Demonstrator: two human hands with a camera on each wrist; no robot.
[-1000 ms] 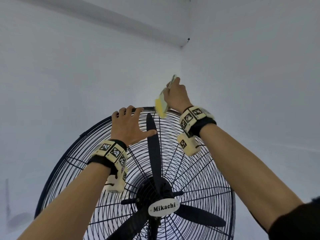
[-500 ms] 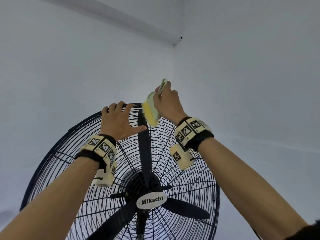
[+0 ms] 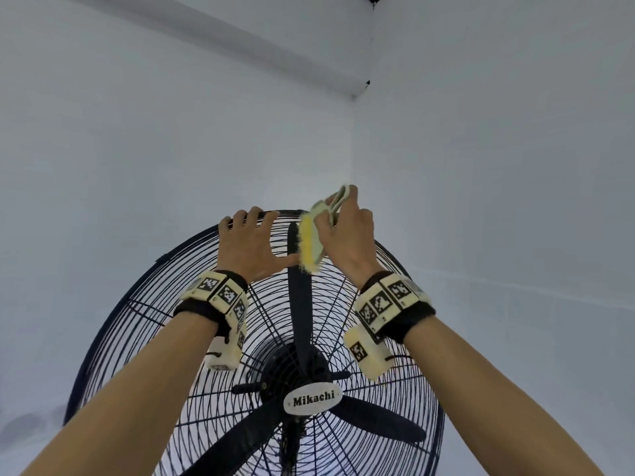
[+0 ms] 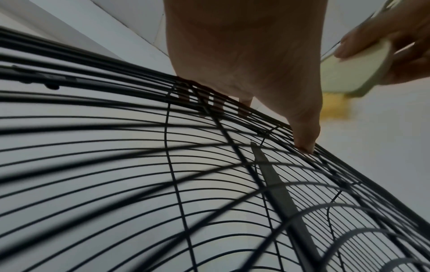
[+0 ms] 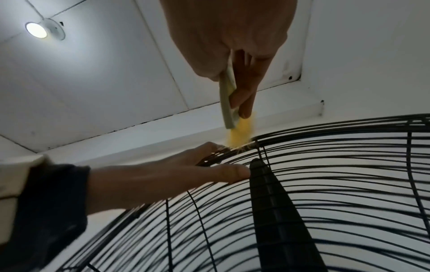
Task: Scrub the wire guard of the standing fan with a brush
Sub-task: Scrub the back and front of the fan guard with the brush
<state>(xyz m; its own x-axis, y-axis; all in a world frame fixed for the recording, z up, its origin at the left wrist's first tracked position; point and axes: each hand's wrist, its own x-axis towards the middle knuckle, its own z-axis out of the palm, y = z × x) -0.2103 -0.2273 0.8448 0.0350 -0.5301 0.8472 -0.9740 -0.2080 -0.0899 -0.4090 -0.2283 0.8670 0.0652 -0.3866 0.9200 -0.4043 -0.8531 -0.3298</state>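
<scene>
The big black standing fan with its round wire guard [image 3: 374, 297] rises in front of me, tilted back toward the corner of the pale wall [image 3: 137, 149], and it is the largest thing I have to manage: I judge it heavy at the base but springy up top, the thin wires stiff enough to scrub yet liable to flex and rattle if I lean hard. So my left hand [image 3: 252, 249] steadies it at the top rim, fingers hooked over the outer ring and thumb stretched along the wires just beside the bristles. Behind the mesh a black blade [image 3: 299, 304] stands upright, and the white oval Mikachi badge [image 3: 313, 402] marks the hub; I would keep my fingertips out of the gaps. My right hand [image 3: 347, 235] is clamped round the small pale-green plastic brush with yellow bristles [image 3: 311, 245], thumb on one side of the flat back, fingers on the other. It feels like a light, rigid thing with soft bristles, best held low on the back so pressure goes straight into the wires, where the bristle tips touch the top edge.
</scene>
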